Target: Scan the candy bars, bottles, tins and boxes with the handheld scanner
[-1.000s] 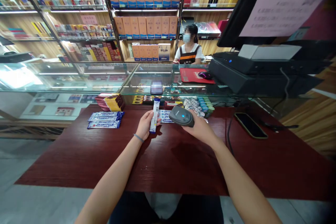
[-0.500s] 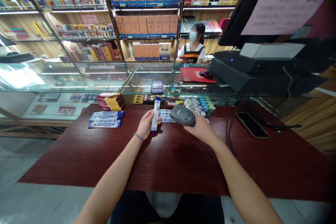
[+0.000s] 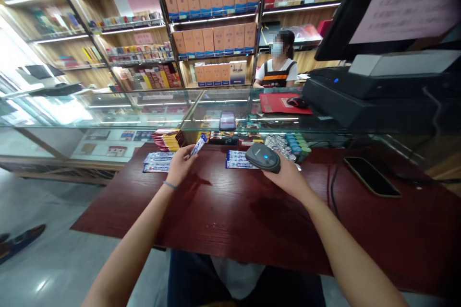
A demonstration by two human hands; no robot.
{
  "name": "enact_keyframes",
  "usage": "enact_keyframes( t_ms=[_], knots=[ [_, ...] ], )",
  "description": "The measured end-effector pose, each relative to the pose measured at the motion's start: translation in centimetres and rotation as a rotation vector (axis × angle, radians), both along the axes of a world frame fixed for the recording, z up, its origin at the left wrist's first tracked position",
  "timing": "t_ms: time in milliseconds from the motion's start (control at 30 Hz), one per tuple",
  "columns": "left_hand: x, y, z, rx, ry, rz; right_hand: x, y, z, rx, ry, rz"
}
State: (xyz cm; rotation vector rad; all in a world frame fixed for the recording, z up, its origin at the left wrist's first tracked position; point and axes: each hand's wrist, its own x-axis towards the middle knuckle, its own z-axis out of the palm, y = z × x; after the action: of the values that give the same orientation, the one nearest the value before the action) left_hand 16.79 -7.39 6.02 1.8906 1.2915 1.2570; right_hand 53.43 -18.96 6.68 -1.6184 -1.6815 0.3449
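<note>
My left hand [image 3: 181, 164] grips a slim blue-and-white snack packet [image 3: 199, 145], tilted up to the right. Just left of this hand, and partly hidden by it, lies a pile of similar blue-and-white packets [image 3: 155, 160]. My right hand [image 3: 290, 173] is wrapped round a dark grey barcode scanner [image 3: 261, 156] with a blue light lit on top. Partly under the scanner, a second group of blue-and-white packets [image 3: 236, 159] rests on the dark red table [image 3: 216, 211].
Red-and-yellow packs [image 3: 168, 140] are stacked at the back left. Several small cans [image 3: 284, 146] stand behind the scanner. A phone [image 3: 372, 176] lies at right beside a cable. Beyond the glass counter [image 3: 151, 111] is a person [image 3: 277, 69] in an apron.
My left hand has moved left with the packet, away from the scanner, and tilted it. A blue light now shows on the scanner. The view has shifted.
</note>
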Motion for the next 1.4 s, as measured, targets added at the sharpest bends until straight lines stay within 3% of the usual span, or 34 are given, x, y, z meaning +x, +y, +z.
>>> enact_keyframes(
  t_ms=[133,300,533,867,1200,1400],
  knots=[
    [-6.6,-0.4,-0.4,0.186,0.396,0.036,-0.2,0.1,-0.5,0.018,0.002,0.042],
    [-12.8,-0.8,-0.9,0.246,0.746,0.034,-0.1,0.4,-0.8,0.021,-0.004,0.037],
    [-17.4,-0.5,-2.3,0.189,0.903,0.109,0.2,0.7,-1.6,0.03,-0.01,0.009],
    [-18.8,0.2,-4.2,0.143,0.778,0.027,0.0,0.9,-1.6,-0.021,-0.023,-0.013],
    [-18.1,0.0,-4.0,0.135,0.831,0.059,0.4,0.9,-1.9,0.037,-0.038,0.003],
    [-17.0,-0.5,-3.9,0.151,0.845,0.038,0.3,0.8,-1.1,0.02,0.005,-0.013]
  ],
)
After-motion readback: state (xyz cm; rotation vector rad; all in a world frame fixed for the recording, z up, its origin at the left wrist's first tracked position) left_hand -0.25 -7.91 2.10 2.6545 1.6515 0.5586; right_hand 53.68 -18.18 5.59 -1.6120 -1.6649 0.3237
